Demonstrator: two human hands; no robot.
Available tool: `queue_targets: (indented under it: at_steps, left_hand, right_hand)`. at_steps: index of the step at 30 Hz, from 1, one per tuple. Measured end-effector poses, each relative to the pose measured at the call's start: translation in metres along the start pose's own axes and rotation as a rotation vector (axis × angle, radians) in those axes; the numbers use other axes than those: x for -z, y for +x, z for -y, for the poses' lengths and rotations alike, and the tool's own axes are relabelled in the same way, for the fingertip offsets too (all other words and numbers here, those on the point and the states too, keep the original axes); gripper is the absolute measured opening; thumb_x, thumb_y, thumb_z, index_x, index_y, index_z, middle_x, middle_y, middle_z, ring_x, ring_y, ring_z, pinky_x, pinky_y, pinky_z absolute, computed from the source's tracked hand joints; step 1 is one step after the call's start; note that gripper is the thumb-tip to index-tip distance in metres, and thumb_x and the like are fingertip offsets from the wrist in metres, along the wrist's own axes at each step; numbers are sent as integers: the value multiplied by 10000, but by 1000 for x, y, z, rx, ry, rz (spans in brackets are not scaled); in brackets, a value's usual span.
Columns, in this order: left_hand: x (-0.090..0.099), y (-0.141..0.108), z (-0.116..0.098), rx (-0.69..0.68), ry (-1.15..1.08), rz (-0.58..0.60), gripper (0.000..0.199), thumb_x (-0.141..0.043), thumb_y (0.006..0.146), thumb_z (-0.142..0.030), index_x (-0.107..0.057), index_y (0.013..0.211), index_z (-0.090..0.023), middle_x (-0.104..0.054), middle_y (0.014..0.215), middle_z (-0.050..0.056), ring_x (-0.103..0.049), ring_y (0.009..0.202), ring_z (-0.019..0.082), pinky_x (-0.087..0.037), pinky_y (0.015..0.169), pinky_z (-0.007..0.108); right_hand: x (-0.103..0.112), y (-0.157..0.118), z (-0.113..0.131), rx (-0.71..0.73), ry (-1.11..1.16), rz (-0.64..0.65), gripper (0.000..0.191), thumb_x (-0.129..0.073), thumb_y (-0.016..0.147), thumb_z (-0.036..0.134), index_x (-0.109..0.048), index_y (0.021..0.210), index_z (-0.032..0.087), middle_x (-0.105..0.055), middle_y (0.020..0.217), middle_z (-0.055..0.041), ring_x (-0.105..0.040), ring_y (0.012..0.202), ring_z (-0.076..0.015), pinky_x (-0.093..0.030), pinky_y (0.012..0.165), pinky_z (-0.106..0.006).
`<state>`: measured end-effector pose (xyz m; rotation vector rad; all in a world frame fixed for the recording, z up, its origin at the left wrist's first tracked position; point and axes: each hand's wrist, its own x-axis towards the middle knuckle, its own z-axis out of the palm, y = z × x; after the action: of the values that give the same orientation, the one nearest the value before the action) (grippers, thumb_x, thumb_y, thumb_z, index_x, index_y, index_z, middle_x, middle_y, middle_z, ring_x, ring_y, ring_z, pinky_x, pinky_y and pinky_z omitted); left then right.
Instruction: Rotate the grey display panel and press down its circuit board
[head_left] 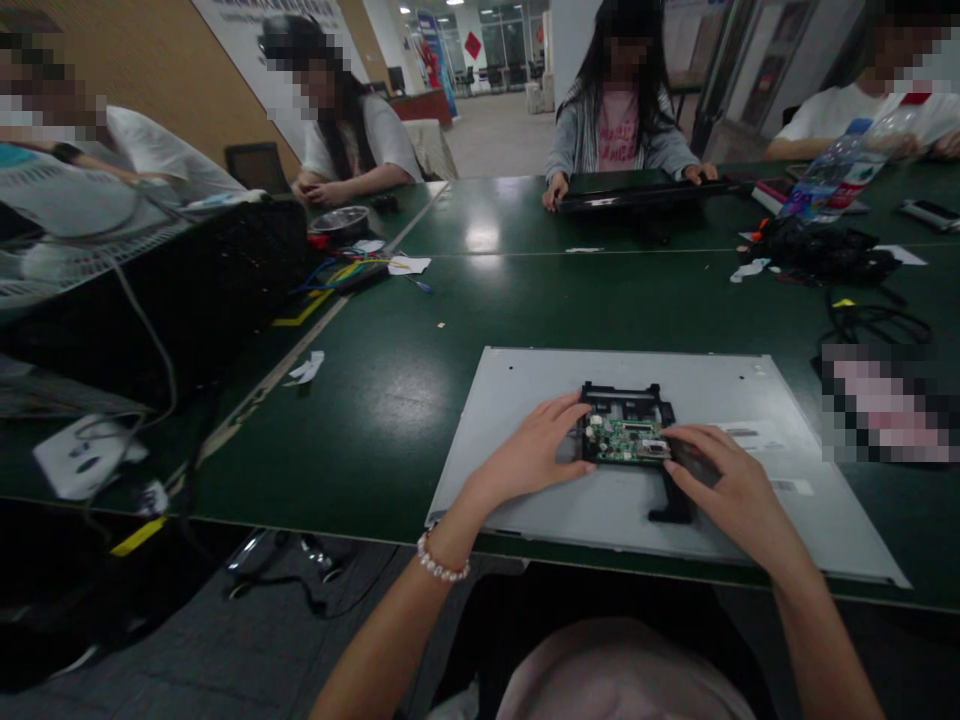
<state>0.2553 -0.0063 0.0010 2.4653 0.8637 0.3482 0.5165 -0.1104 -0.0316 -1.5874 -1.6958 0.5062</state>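
Observation:
A large pale-grey flat panel (480, 450) lies on the table in front of me. On its middle sits a black plastic bracket (671, 500), carrying a green circuit board (622, 440) with small connectors. My left hand (536, 450), with a beaded bracelet at the wrist, grips the bracket's left side between thumb and fingers. From the right, my right hand (724, 485) holds the edge of the bracket beside the board, thumb below and fingers above. Parts of the bracket's sides are hidden by my fingertips.
Left stands a dark casing (225, 290) with cables and a white adapter-like piece (86, 455). At right are a blurred-out phone-shaped object (892, 405), black cables (877, 320) and bottles (840, 170). Across the green table (360, 400), a person holds a dark panel (637, 195); others sit nearby.

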Motion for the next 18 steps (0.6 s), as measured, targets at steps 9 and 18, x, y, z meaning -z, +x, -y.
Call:
queue_targets:
  at_steps: [9, 18]
  left_hand:
    - [7, -12, -3, -1, 4, -8, 706, -679, 811, -423, -413, 1418, -182, -344, 1544, 164, -320, 1432, 300, -308, 1163, 501]
    - [34, -30, 3, 4, 58, 2, 752, -626, 853, -462, -335, 1485, -178, -352, 1546, 146, -338, 1425, 272, -336, 1153, 439]
  right_hand:
    - [-5, -6, 9, 3, -13, -19, 269, -578, 874, 303, -627, 1134, 255, -633, 1136, -64, -602, 1044, -236, -471, 943, -418]
    - [-10, -10, 15, 28, -50, -30, 265, -561, 887, 315, -631, 1132, 244, -628, 1149, -72, -603, 1044, -234, -471, 946, -410]
